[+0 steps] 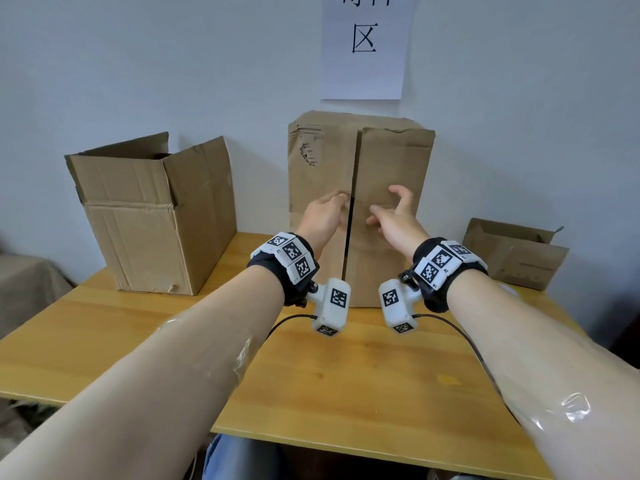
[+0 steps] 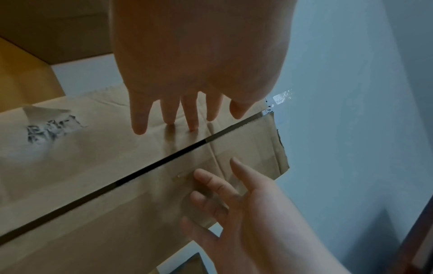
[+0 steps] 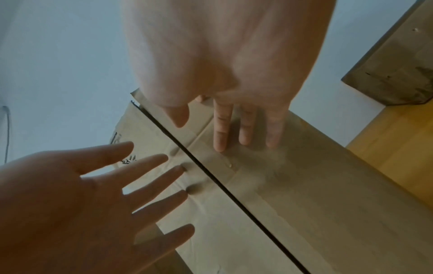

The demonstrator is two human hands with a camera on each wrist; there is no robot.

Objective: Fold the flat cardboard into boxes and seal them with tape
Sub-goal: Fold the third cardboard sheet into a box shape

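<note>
**Both hands closing on the seam**

The left hand (image 1: pixel 323 216) and right hand (image 1: pixel 398 216) are reaching with fingers spread, holding nothing, fingertips meeting the flaps of the middle box (image 1: pixel 388 168) standing on the table (image 1: pixel 329 375). Its seam (image 1: pixel 351 209) is running upright between them, each hand equally near. Tape across it looks unfinished. Beyond the left hand, an open box (image 1: pixel 156 220) is showing no contents I can see.

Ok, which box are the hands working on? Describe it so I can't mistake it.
Find the paper sign on the wall; the box stands right below it on the wooden table. Unlike its two open neighbours, its facing flaps are closed, with a dark slit between them.
</note>
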